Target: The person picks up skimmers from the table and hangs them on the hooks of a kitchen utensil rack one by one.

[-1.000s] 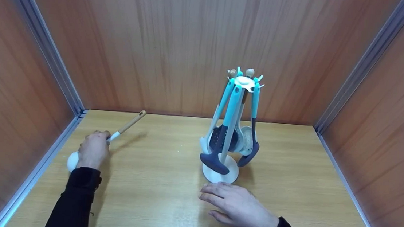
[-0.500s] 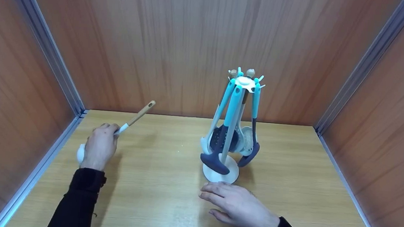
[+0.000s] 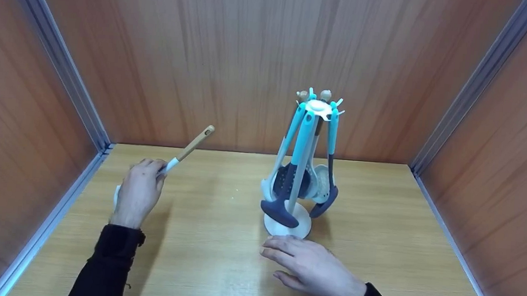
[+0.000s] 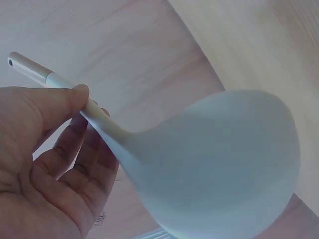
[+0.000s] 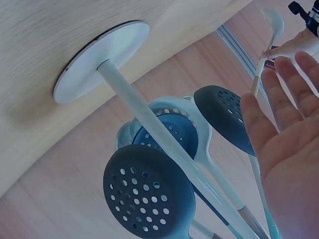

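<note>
My left hand (image 3: 139, 192) holds a white ladle (image 4: 219, 164) with a wooden handle end, raised off the table at the left. In the left wrist view, thumb and fingers pinch its neck just above the broad round bowl. Its wooden tip (image 3: 200, 137) points up and to the right in the head view, where the hand covers most of the bowl. In front of the white utensil stand (image 3: 318, 106), my right hand (image 3: 308, 268) has its fingers extended and holds nothing. Dark skimmers (image 5: 149, 191) and pale utensils hang on the stand, several with turquoise handles (image 3: 303, 139).
The stand's round white base (image 3: 302, 225) rests on the light wooden table (image 3: 217, 239), right of centre. Wood-grain panels (image 3: 242, 60) enclose the back and both sides, with grey metal strips (image 3: 67, 69) along the corners.
My left hand has lifted the ladle and carried it right and slightly away from me, its handle tip rising. My right hand and the stand stay almost where they were.
</note>
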Motion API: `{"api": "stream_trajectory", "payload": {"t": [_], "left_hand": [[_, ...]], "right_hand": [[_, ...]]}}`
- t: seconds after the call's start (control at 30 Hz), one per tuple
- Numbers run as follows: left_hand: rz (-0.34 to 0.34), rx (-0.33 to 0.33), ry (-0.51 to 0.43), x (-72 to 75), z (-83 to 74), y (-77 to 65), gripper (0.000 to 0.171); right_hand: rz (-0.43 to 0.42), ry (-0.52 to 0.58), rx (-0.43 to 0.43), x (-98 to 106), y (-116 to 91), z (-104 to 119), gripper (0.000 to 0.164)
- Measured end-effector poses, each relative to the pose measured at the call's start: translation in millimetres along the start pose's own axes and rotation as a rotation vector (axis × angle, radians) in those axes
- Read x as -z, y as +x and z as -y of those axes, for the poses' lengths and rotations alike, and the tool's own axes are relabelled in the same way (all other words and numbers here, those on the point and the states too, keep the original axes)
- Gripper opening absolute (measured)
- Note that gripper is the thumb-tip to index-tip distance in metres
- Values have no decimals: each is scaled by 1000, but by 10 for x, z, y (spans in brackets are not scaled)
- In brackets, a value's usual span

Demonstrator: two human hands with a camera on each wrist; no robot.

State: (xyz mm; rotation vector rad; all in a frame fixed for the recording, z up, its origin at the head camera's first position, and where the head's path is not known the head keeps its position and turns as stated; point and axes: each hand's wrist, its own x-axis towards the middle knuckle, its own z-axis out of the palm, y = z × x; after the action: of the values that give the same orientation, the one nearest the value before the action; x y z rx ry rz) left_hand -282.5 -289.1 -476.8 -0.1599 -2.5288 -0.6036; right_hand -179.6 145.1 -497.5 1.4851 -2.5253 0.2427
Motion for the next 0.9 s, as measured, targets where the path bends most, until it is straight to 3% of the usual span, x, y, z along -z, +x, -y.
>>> {"api": "stream_trajectory", "payload": {"t": [0.17, 0.63, 0.9], "left_hand": [[-44, -41, -9, 8, -107, -10, 18], [-62, -89, -31, 62, -439, -82, 17], [-57, -118, -53, 95, -608, -134, 17]], "right_hand": [[-43, -25, 3, 13, 2, 5, 51], [-43, -18, -73, 105, 15, 19, 53], [-96, -50, -80, 155, 17, 26, 56]]}}
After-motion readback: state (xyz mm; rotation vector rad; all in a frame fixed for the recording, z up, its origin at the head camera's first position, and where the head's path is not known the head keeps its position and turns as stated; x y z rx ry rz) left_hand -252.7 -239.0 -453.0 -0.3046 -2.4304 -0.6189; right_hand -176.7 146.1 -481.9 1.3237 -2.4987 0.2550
